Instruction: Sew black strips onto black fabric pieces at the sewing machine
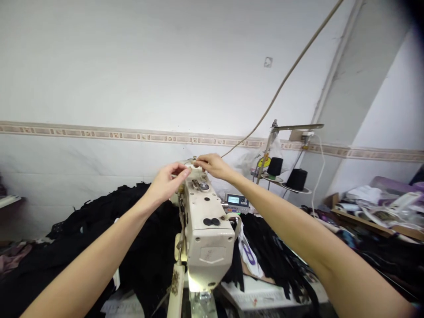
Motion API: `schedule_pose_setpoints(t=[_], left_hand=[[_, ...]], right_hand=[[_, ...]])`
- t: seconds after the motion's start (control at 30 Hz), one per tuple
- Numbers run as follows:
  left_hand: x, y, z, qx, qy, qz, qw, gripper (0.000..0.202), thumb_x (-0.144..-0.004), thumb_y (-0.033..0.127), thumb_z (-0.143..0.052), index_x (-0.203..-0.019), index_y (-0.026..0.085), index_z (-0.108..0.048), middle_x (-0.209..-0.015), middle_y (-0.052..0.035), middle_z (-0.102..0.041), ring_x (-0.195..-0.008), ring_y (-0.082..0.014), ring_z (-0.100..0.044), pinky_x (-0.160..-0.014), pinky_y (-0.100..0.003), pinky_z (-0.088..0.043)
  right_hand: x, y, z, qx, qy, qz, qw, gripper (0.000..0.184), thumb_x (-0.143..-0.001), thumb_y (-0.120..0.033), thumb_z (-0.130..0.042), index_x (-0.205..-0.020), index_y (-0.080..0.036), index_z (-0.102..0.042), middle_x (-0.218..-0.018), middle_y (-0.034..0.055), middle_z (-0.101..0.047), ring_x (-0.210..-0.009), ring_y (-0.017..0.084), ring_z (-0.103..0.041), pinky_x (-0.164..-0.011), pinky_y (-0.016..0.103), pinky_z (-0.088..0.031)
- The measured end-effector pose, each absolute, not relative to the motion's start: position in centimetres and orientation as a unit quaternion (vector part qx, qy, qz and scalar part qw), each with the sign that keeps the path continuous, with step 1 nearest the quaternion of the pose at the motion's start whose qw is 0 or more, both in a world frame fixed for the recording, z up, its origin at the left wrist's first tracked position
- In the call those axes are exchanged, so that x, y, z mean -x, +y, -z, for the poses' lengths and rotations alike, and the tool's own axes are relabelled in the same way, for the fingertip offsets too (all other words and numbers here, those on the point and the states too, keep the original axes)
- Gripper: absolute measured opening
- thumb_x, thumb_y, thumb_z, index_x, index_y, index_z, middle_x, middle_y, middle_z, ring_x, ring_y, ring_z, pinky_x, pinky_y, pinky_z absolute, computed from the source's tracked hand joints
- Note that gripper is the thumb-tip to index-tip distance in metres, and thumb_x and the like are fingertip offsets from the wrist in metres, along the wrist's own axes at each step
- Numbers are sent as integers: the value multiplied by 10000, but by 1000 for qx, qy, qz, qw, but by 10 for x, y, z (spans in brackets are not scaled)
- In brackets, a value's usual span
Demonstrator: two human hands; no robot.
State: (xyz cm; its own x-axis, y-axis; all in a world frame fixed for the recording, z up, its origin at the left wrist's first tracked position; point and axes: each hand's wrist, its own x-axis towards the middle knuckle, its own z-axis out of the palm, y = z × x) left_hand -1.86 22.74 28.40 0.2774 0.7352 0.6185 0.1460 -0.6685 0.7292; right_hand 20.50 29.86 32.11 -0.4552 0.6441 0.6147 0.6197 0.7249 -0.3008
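Observation:
A cream industrial sewing machine stands in front of me, its lamp lit below the head. Both arms reach over it to the far top end. My left hand is closed there, thumb and fingers brought together beside the small metal thread guide. Just right of it, my right hand pinches with its fingertips above the machine's top. Whatever the fingertips hold is too fine to make out. Behind to the right, black thread cones sit on a thread stand.
Black fabric is heaped left of the machine, and black strips lie on the right. A control panel with a lit display stands behind. A cable slants across the wall. At far right is a cluttered box.

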Motion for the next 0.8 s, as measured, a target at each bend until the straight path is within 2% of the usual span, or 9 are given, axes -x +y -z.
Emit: schedule_pose_setpoints(t=[0.1, 0.17, 0.27, 0.33, 0.43, 0.6, 0.7, 0.8], left_hand=[[3, 235, -293, -706, 277, -502, 415, 428, -839, 531, -869, -985, 181, -671, -1028, -84, -807, -1037, -228, -742, -937, -358, -545], [-2, 232, -299, -654, 207, -521, 508, 450, -796, 472, -921, -969, 194, -613, -1025, -74, -809, -1066, -218, -755, -965, -361, -556], [10, 214, -306, -586, 121, -573, 560, 467, -759, 432, -952, -975, 213, -600, -846, 16, -752, -856, -158, -756, -755, -261, -580], [29, 196, -308, -584, 115, -603, 532, 438, -767, 415, -953, -988, 218, -630, -733, 52, -691, -716, -126, -703, -604, -198, -523], [61, 174, -306, -605, 150, -636, 455, 350, -826, 429, -917, -928, 202, -671, -663, 40, -663, -625, -115, -639, -542, -191, -493], [91, 159, -290, -666, 229, -620, 347, 278, -927, 449, -820, -894, 186, -735, -693, -12, -709, -617, -124, -622, -547, -205, -505], [101, 152, -275, -717, 277, -558, 312, 291, -943, 473, -785, -909, 185, -762, -703, -20, -722, -600, -122, -608, -557, -211, -509], [119, 142, -256, -753, 341, -487, 283, 316, -970, 504, -733, -919, 194, -772, -746, -23, -737, -621, -125, -616, -567, -210, -506]], right_hand=[[-192, 304, -334, 412, -802, -60, 428, 316, -1037, -319, -616, -818, -138, -756, -750, 30, -753, -608, 130, -627, -640, 242, -432], [-186, 303, -338, 432, -794, -63, 424, 294, -1012, -289, -638, -781, -136, -736, -719, 24, -731, -628, 136, -623, -633, 240, -421], [-187, 288, -336, 411, -814, -76, 403, 291, -1016, -279, -608, -783, -142, -715, -717, 22, -714, -654, 144, -637, -653, 238, -439], [-193, 272, -333, 379, -834, -88, 390, 328, -1046, -318, -554, -811, -150, -709, -728, 28, -710, -662, 148, -645, -661, 241, -453], [-202, 243, -331, 349, -865, -91, 349, 412, -1074, -409, -510, -797, -170, -698, -718, 23, -687, -672, 156, -623, -659, 254, -443], [-193, 198, -334, 319, -896, -136, 277, 454, -1080, -474, -494, -766, -194, -665, -713, 3, -625, -663, 157, -562, -658, 272, -426], [-185, 182, -330, 305, -909, -170, 228, 449, -1089, -476, -486, -771, -201, -646, -710, -3, -606, -651, 150, -538, -653, 273, -421], [-192, 183, -326, 328, -886, -258, 205, 456, -1054, -537, -563, -769, -193, -651, -711, 6, -606, -641, 147, -517, -624, 273, -411]])
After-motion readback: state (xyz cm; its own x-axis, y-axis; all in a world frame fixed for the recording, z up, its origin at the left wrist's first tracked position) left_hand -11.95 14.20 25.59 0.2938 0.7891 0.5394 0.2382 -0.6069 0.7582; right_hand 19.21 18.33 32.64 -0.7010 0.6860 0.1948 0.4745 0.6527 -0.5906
